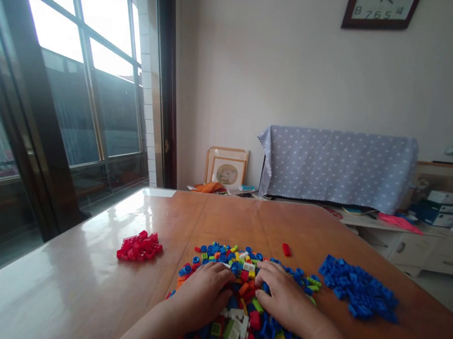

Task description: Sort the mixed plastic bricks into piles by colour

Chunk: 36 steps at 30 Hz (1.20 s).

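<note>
A wide heap of mixed toy building bricks [241,332] in red, blue, yellow, green, orange and white lies on the table in front of me. My left hand [207,288] rests on the heap's left side, fingers bent over the bricks, thumb apart from them. On the right side, my right hand [280,294] touches the bricks with its fingers curved and a gap between thumb and forefinger. No brick shows in either hand, though the fingertips are partly hidden. A pile of red bricks [140,247] sits to the left; a larger pile of blue bricks [358,288] lies right.
One lone red brick [286,250] lies beyond the heap on the brown wooden table [235,219]. Behind it stand framed pictures [226,170], a dotted cloth cover [338,167] and a white cabinet [432,251]. A large window [92,68] is at the left.
</note>
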Tool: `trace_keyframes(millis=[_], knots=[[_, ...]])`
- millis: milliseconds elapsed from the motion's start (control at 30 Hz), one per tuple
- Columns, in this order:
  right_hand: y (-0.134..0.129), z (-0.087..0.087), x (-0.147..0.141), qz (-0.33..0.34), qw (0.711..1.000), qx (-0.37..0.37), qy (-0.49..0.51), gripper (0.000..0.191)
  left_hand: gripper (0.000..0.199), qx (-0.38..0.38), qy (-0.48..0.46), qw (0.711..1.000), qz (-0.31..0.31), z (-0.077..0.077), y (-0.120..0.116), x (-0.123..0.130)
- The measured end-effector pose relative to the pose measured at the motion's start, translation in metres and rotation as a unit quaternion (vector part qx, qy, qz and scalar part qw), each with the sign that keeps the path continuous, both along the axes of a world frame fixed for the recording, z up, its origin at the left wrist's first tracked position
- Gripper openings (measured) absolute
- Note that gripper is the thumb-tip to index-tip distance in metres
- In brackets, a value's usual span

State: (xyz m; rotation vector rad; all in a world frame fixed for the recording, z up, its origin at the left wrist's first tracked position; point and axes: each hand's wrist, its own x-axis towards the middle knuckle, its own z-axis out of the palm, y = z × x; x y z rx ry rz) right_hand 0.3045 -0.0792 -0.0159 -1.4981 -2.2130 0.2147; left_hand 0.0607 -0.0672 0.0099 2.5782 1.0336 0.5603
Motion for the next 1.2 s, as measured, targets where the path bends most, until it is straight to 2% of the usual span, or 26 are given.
trace_keyframes(millis=[267, 467, 633, 800, 967, 1200], knots=[[0.002, 0.004, 0.004, 0.026, 0.999, -0.015, 0.039, 0.01, 0.027, 0.003, -0.004, 1.0, 0.006, -0.001, 0.0, 0.001], [0.005, 0.009, 0.013, 0.015, 0.996, -0.02, 0.088, 0.007, 0.026, -0.007, -0.009, 1.0, 0.011, 0.0, 0.0, 0.0], [0.003, 0.017, 0.015, 0.004, 0.992, 0.0, 0.125, 0.002, 0.028, -0.006, -0.057, 0.998, 0.025, 0.0, 0.001, 0.001], [-0.001, 0.021, 0.01, 0.004, 0.992, 0.001, 0.13, 0.005, 0.03, -0.005, -0.088, 0.995, 0.053, 0.001, -0.001, 0.009], [-0.007, 0.023, 0.0, 0.025, 0.991, 0.008, 0.134, 0.005, 0.021, -0.002, -0.097, 0.995, 0.038, 0.0, -0.002, 0.02], [-0.007, 0.024, -0.002, -0.006, 0.99, -0.024, 0.138, 0.008, 0.017, -0.024, -0.08, 0.995, 0.058, 0.0, 0.003, 0.028]])
